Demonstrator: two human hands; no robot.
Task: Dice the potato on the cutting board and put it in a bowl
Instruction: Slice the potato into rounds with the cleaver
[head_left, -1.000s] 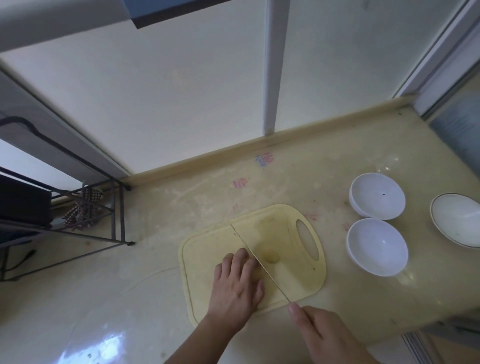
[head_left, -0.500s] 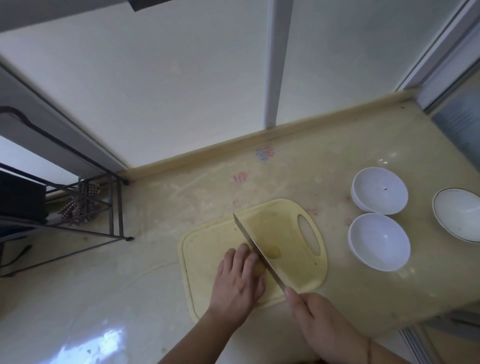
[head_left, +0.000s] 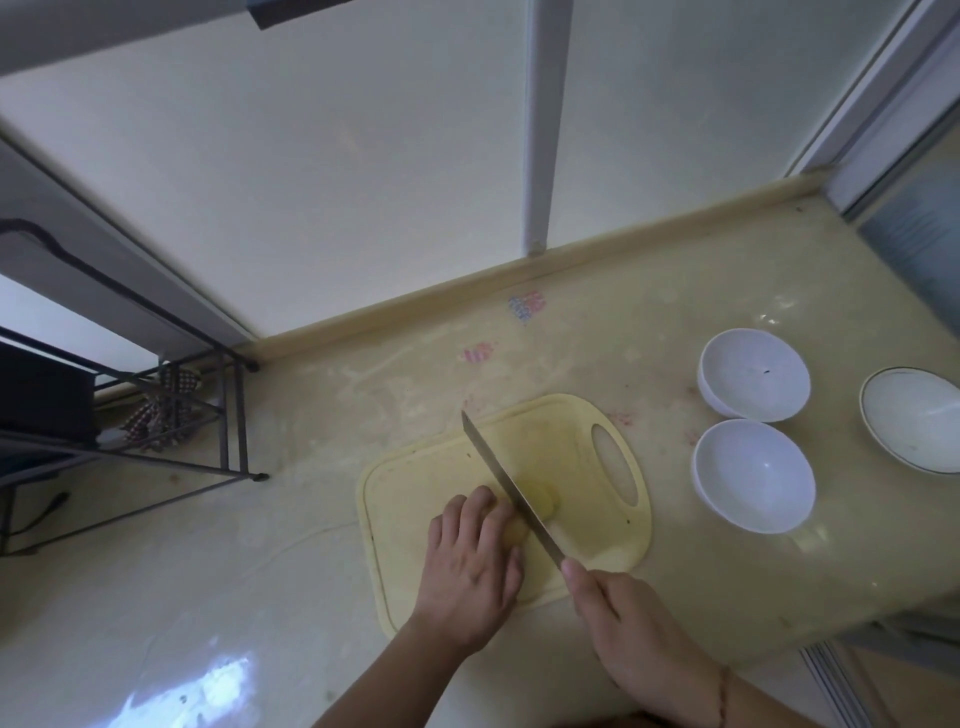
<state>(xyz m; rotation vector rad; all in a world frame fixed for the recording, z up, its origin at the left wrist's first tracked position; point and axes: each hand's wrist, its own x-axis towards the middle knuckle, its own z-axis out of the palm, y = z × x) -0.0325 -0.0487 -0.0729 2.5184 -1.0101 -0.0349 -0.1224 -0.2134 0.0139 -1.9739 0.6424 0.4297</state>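
Pale-yellow plastic, the handled cutting board (head_left: 415, 499) lay on the glossy counter with three white bowls (head_left: 753, 475) well apart to its right, so any dice you made faced a long carry and could spill. Your left hand (head_left: 470, 561) curled over the small yellow potato (head_left: 543, 504) mid-board, fingertips just beside the long steel knife (head_left: 511, 488) clamped in your right hand (head_left: 623, 618); a rolling potato risked a nick.

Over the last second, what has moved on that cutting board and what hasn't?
The knife, gripped by the right hand, tilted from edge-on to showing its flat side, its tip drawing back from the board's far edge. The left hand stayed on the potato. The cutting board and three bowls kept their places.
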